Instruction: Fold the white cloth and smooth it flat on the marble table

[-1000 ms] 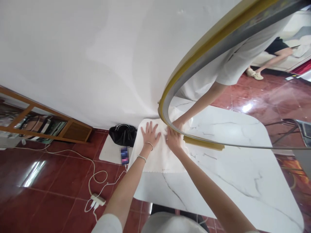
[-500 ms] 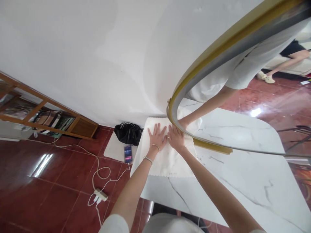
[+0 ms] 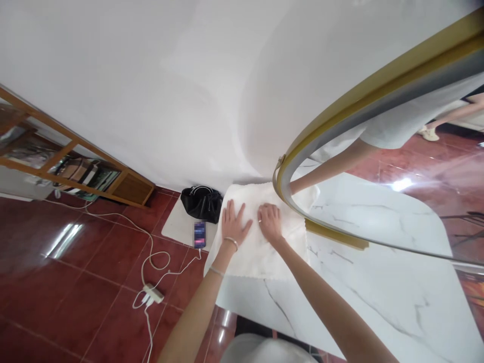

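Note:
A white cloth (image 3: 260,259) with a scalloped edge is spread over the left end of a white marbled table (image 3: 363,312). My left hand (image 3: 234,228) presses on its left part, open, with the fingers stretched and the thumb held out. Bracelets circle that wrist and forearm. To its right, a short gap away, my right hand (image 3: 269,222) rests on the same cloth. Its fingers are slightly bent and the palm faces down; a ring shows on one finger. I see nothing gripped in either hand.
A round gold-framed mirror (image 3: 302,143) stands on the table close to my right hand, against the wall. Left of the table are a black bag (image 3: 202,201) and a charging phone (image 3: 199,235). A power strip (image 3: 153,293) and cables lie on the red-tiled floor.
My hands have moved apart on the cloth, the left one sliding left and slightly nearer to me. My right hand's fingers look more bent than before. The camera view has shifted slightly.

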The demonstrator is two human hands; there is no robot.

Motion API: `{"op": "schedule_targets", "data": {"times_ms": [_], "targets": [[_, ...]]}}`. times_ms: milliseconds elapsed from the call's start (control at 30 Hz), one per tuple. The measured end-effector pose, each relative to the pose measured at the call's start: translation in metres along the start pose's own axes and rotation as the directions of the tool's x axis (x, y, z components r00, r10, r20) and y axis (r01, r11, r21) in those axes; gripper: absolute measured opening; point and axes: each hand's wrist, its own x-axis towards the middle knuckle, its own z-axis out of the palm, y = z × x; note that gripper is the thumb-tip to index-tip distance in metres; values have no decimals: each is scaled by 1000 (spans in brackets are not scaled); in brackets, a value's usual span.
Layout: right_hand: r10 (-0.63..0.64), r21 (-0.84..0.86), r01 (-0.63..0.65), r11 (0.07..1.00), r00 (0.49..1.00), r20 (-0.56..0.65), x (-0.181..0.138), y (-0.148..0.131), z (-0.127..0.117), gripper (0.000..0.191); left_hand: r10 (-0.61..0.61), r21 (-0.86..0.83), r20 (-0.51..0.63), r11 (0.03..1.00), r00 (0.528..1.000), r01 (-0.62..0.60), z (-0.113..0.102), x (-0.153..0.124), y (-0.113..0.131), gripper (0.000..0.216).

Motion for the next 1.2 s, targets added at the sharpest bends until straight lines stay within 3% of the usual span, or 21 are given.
{"op": "schedule_targets", "data": {"times_ms": [100, 233, 433, 533, 667, 833, 1033, 1200], "targets": [[-161, 39, 160, 986, 987, 17, -34, -21, 0, 38, 64, 37, 26, 997, 998, -64, -13, -44, -29, 61], [-333, 65, 330, 942, 942, 40, -89, -47, -1, 59, 54, 87, -12, 995, 998, -53, -23, -101, -48, 62], [-475, 153, 452, 879, 861, 183, -177, -49, -16, 84, 17, 169, -82, 986, 997, -3, -21, -174, -23, 71], [-455, 136, 435, 890, 865, 210, -212, -30, -23, 90, 62, 160, -69, 986, 996, -50, -13, -189, 2, 72], [-368, 42, 366, 930, 917, 153, -230, -1, -28, 86, 180, 126, -35, 977, 983, -175, 1, -175, 33, 70], [-273, -62, 279, 958, 958, 83, -201, 22, -25, 74, 259, 76, -27, 964, 966, -256, 11, -123, 49, 66], [-198, -85, 199, 976, 980, 26, -139, 23, -11, 71, 217, 52, -47, 975, 975, -215, 14, -60, 45, 55], [-159, -65, 158, 985, 987, -3, -136, 3, -4, 71, 212, 34, -52, 977, 976, -211, 9, -58, 27, 52]]}}
